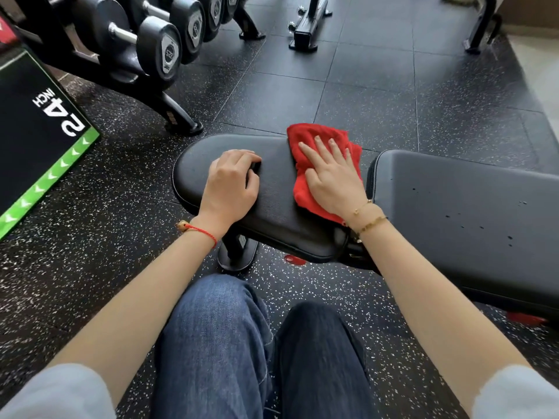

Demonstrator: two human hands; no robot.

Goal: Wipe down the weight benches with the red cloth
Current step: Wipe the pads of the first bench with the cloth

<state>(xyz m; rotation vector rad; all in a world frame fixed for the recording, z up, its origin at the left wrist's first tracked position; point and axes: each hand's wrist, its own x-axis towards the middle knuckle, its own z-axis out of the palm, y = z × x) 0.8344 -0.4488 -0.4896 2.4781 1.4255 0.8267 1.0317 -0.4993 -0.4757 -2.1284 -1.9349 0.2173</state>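
Note:
A black padded weight bench lies across the middle of the head view. Its seat pad (272, 207) is on the left and its longer back pad (469, 213) on the right. The red cloth (305, 137) lies crumpled on the right end of the seat pad. My right hand (332, 176) presses flat on the cloth, fingers spread. My left hand (231, 186) rests on the left part of the seat pad with its fingers curled, holding nothing. Small wet droplets dot the back pad.
A dumbbell rack (145, 46) stands at the upper left on the speckled rubber floor (302, 98). A black and green plyo box (39, 137) sits at the left. Another machine's base (308, 28) is at the top. My knees in jeans (257, 343) are below the bench.

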